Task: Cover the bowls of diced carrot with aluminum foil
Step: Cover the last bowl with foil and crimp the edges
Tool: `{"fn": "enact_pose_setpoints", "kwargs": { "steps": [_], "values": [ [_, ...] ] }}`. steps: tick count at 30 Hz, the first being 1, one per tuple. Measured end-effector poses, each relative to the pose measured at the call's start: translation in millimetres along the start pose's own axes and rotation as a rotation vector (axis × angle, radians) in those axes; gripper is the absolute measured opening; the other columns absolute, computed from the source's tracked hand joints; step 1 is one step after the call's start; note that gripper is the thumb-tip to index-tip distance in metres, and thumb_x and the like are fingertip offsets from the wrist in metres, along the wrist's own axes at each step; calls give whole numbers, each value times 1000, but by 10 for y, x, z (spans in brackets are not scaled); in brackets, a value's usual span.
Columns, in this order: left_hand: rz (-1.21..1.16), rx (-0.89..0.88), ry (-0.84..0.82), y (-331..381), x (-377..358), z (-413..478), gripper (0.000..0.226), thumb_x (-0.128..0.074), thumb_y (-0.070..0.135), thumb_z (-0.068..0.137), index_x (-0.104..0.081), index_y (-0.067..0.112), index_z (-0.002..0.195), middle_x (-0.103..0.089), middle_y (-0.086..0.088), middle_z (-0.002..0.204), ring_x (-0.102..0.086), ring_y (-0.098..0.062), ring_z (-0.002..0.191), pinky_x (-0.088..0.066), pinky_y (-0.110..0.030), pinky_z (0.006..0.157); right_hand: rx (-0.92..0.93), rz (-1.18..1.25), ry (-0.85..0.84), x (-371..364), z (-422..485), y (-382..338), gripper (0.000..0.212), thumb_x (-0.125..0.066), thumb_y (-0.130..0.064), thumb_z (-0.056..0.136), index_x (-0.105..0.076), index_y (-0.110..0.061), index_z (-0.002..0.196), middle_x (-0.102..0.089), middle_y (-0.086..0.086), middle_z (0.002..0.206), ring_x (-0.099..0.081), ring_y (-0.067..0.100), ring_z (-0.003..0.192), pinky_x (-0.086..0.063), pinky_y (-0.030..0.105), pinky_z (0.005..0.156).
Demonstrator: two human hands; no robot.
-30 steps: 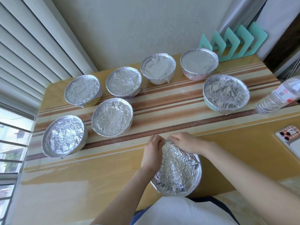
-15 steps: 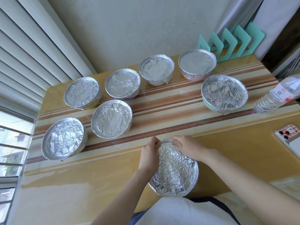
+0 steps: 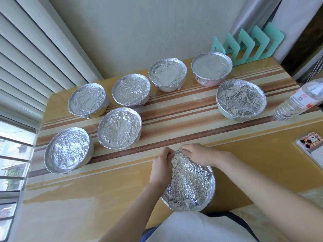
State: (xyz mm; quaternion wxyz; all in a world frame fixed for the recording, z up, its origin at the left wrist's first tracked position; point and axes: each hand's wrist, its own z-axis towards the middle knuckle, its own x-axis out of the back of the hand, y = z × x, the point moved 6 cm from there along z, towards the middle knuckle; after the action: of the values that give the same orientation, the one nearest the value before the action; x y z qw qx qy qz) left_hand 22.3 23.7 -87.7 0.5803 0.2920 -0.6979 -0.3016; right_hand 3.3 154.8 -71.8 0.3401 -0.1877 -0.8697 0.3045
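Head view: near bowl [image 3: 208, 185] is sitting at the front edge of the worktop [image 3: 183, 119], directly below the person, with foil [image 3: 188, 186] lying across its whole top. Left hand [image 3: 161, 169] is curling round the far-left rim, fingers pinching the foil down against the wall. Right hand [image 3: 197, 155] is lying over the far rim, fingertips bent onto the same foil edge. The two hands are almost touching at the far side.

Key relation: the edge being crimped is on the far side, and the uncrimped arcs are running back toward the body. Left hand is nearer the left arc, right hand nearer the right. The bowl is round, so no long axis. Can't tell how tight the near rim is.

Seven other bowls [image 3: 119, 128] are sitting further back, all foiled, so I'm judging this to be the last one.
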Motion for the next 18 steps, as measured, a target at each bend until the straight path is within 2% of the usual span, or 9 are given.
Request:
{"fn": "enact_pose_setpoints", "kwargs": {
  "steps": [1,3,5,7,9,10,13,15,18],
  "values": [
    [-4,-4,0,9,-5,5,12,-48,10,95,-56,12,87,-61,-3,72,-54,-19,65,-37,-24,58,5,-4,0,6,6,-13,38,-27,-22,104,-45,-7,135,-58,7,118,-49,10,93,-32,9,66],
    [4,-21,17,21,-9,11,12,-49,9,94,-57,12,87,-59,-3,76,-51,-16,68,-34,-13,57,4,-5,11,11,21,-18,38,-28,-23,104,-48,-7,133,-55,9,127,-48,14,101,-32,17,74],
    [19,-30,30,16,-13,12,11,-49,7,93,-58,11,87,-58,-5,80,-50,-14,70,-33,-8,60,4,-2,21,12,20,-20,38,-28,-23,104,-50,-7,131,-57,7,114,-46,7,85,-32,15,66],
    [24,-23,31,3,-9,10,11,-50,6,93,-59,10,88,-58,-5,81,-49,-9,69,-33,-7,60,8,23,40,-1,17,-5,37,-29,-23,104,-52,-5,127,-58,0,92,-42,1,68,-31,12,60],
    [30,-21,36,-2,1,11,11,-50,6,93,-59,10,89,-59,-5,81,-48,-4,68,-32,-7,59,8,61,86,-22,8,28,36,-31,-24,103,-54,1,115,-45,-5,66,-35,-2,49,-30,11,49],
    [29,-23,40,1,8,11,11,-50,6,93,-59,10,89,-59,-4,80,-48,-4,67,-32,-7,58,10,80,113,-31,3,42,36,-32,-24,103,-55,3,110,-40,-6,61,-33,1,42,-29,12,45],
    [27,-27,37,26,21,0,10,-50,7,93,-58,9,88,-59,-1,72,-48,-5,61,-33,-11,54,30,108,160,-38,-20,38,33,-35,-22,103,-58,1,109,-39,-7,58,-41,-4,39,-32,10,45],
    [27,-29,32,32,23,-3,10,-50,9,94,-58,10,88,-59,-3,67,-49,-13,57,-33,-17,53,43,103,174,-30,-22,40,31,-36,-21,102,-59,-2,111,-41,-9,58,-43,-8,42,-33,10,49],
    [20,-23,20,20,16,3,9,-51,10,94,-57,11,88,-61,-4,67,-52,-18,61,-35,-24,55,55,98,184,-23,-17,56,30,-38,-21,102,-61,-1,109,-43,-7,57,-41,-3,41,-32,12,49]
  ]
}}
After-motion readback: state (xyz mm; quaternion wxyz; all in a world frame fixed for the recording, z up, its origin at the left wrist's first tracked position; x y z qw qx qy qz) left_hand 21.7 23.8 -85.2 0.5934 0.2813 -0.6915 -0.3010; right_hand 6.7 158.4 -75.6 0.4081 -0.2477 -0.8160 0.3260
